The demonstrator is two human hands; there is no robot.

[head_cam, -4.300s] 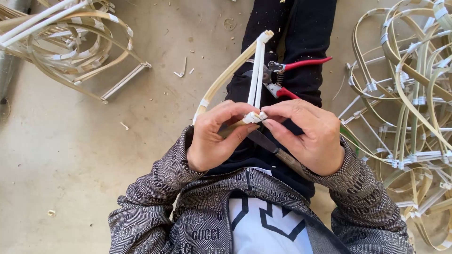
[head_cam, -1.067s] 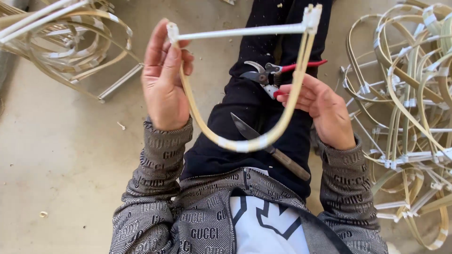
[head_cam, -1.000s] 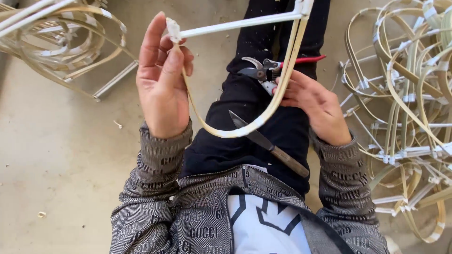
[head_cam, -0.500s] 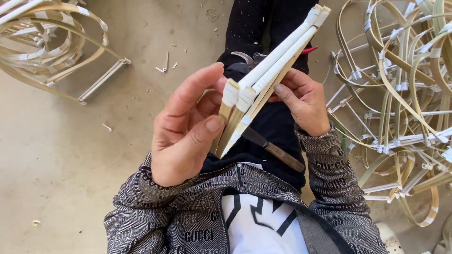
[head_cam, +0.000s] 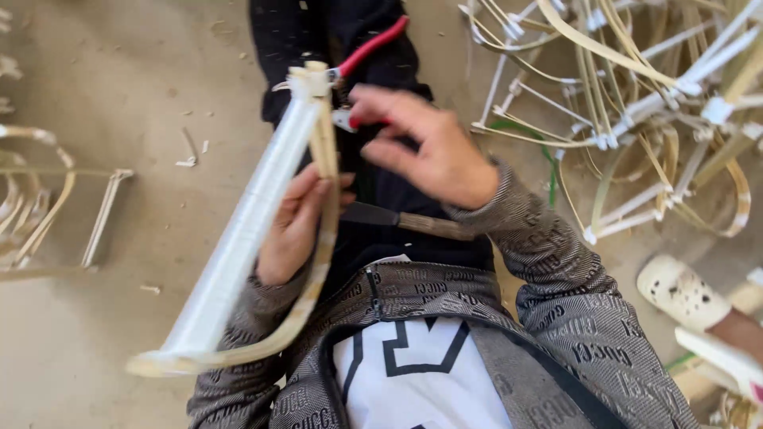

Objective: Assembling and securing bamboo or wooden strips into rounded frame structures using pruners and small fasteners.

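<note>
- The concrete floor (head_cam: 119, 87) fills the left and upper part of the view; pale shavings and small scraps are scattered over it.
- A large heap of finished frames (head_cam: 636, 103) — bent cane strips bound with white tape — is piled on the floor at the upper right, well apart from the hands.
- A smaller stack of bent cane pieces (head_cam: 48, 206) is seen at the left edge.
- The person's lap is covered by dark trousers (head_cam: 334, 32) and a grey patterned jacket (head_cam: 572, 318), open over a white shirt.
- A bow-shaped frame (head_cam: 246, 238) is held up over the left side of the lap: a straight bar wrapped in white tape and a curved cane strip beside it, joined by white tape at the top end and meeting again at the near, lower-left end. It is tilted, top end away from the person.
- A pale sandal (head_cam: 683, 290) on another foot is seen at the lower right.
- The right hand (head_cam: 429, 147) is stretched over the lap with its fingers spread and empty, their tips just at the red-handled pliers (head_cam: 366, 56); whether they touch cannot be told because of blur.
- The left hand (head_cam: 298, 226) is closed around the curved strip at mid-length, thumb towards the taped bar.
- A knife (head_cam: 397, 218) with a dark blade and wooden handle lies across the lap, between the two hands.
</note>
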